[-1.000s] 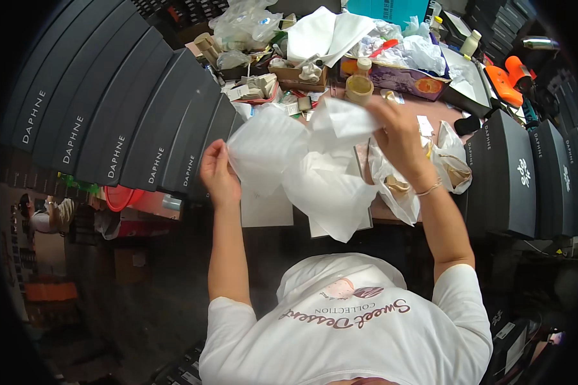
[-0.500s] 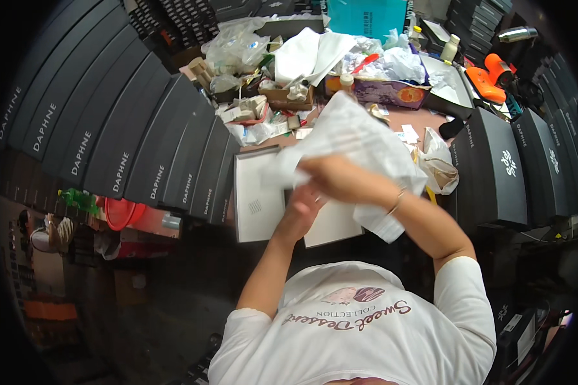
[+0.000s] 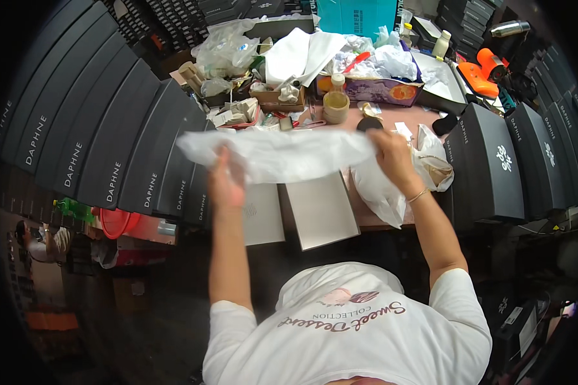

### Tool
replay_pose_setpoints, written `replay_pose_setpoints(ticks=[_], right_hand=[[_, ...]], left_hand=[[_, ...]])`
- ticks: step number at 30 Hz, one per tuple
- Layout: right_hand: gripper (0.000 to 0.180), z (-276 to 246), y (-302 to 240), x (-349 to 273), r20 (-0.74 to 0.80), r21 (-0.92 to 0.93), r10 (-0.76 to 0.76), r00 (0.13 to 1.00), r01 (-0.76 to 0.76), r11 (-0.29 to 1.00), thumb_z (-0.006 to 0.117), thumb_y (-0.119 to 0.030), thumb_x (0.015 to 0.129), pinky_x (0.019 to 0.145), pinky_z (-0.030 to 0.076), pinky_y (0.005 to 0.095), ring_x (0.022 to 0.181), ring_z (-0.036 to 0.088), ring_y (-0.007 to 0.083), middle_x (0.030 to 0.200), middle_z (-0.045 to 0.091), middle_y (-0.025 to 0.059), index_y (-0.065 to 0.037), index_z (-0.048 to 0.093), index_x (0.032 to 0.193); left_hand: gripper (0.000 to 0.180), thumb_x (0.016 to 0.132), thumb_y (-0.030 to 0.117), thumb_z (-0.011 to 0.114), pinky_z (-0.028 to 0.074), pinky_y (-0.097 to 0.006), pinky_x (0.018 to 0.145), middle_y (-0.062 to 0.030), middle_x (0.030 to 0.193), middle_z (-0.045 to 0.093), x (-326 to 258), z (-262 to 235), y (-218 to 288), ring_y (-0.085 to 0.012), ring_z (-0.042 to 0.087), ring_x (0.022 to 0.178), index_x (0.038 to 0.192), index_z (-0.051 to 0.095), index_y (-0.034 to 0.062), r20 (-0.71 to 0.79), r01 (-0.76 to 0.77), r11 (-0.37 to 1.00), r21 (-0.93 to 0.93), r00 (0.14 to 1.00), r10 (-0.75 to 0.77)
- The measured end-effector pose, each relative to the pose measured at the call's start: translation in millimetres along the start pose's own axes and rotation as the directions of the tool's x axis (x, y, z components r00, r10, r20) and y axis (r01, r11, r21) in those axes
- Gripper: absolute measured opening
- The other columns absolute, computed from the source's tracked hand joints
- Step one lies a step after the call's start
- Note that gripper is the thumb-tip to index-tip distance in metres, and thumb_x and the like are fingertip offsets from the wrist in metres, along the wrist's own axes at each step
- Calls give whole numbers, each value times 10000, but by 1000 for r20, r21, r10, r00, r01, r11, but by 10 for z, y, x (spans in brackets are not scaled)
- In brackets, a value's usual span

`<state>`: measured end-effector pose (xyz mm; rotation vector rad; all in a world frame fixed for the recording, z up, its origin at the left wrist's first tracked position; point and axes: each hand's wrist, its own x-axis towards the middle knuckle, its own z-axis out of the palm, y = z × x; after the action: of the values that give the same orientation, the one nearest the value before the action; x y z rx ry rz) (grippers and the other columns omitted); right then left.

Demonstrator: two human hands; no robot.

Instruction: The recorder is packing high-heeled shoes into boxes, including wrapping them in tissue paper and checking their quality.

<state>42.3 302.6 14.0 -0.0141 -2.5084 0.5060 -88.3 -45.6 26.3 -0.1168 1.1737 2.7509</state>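
Observation:
A sheet of thin white tissue paper is stretched crosswise above the table. My left hand grips its left part, with the fingers partly behind the paper and a little blurred. At its right end my right hand is closed on the edge. Under the paper two shallow pale-lined box halves lie side by side, the left one and the right one, their far parts covered by the sheet. Below my right hand, a white crumpled sheet or bag rests at the table's near edge.
Dark shoe boxes are stacked along the left, and more dark boxes stand at the right. Behind are a glue jar, a purple carton of crumpled paper and an orange tool. A plastic bag lies right.
My hands have moved apart, left hand to the left and right hand to the right. The paper has gone from hanging bunched to stretched between them, uncovering the glue jar.

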Motion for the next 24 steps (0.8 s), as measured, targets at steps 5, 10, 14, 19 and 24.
replay_pose_setpoints(ticks=[5,10,14,19,24], right_hand=[[436,-989,-876,833,-407,-320,-528,745,425,847,619,-31,713,1029,301,418,1046,567,208,1085,610,17,-188,664,1117],[316,-126,6,463,206,-368,-362,909,415,832,547,-52,761,1079,247,498,1112,509,200,1056,597,34,-165,663,1032],[167,464,440,-316,709,-331,-27,705,366,870,522,-112,793,1005,306,602,994,577,250,942,615,62,-112,674,864],[552,-72,-396,43,672,-104,-173,720,323,941,687,-105,707,1044,338,460,1165,479,314,1250,501,181,-7,522,1225],[703,783,-1102,291,392,133,-354,849,329,935,713,-295,769,1081,252,520,1333,310,365,1426,352,199,-137,397,1377]], left_hand=[[352,868,141,619,469,-352,882,-105,1136,573,-564,252,909,-206,555,1036,1165,532,-27,138,-643,722,255,764,631],[431,819,4,630,461,-311,871,-89,1141,554,-711,-780,-11,-179,546,1035,1218,473,-43,-78,-186,847,497,963,257],[785,795,-21,617,488,-286,716,-92,1182,524,-1296,-1215,-610,-174,553,992,1434,185,126,-261,316,835,451,941,-216],[864,831,55,649,480,-291,693,-100,1228,506,-1383,-1266,-678,-175,550,997,1471,77,160,-258,251,818,517,957,-131],[786,823,73,664,257,-408,1083,-201,1391,362,-1159,-1388,-693,-320,352,1296,1451,192,40,-78,-63,361,930,929,362]])
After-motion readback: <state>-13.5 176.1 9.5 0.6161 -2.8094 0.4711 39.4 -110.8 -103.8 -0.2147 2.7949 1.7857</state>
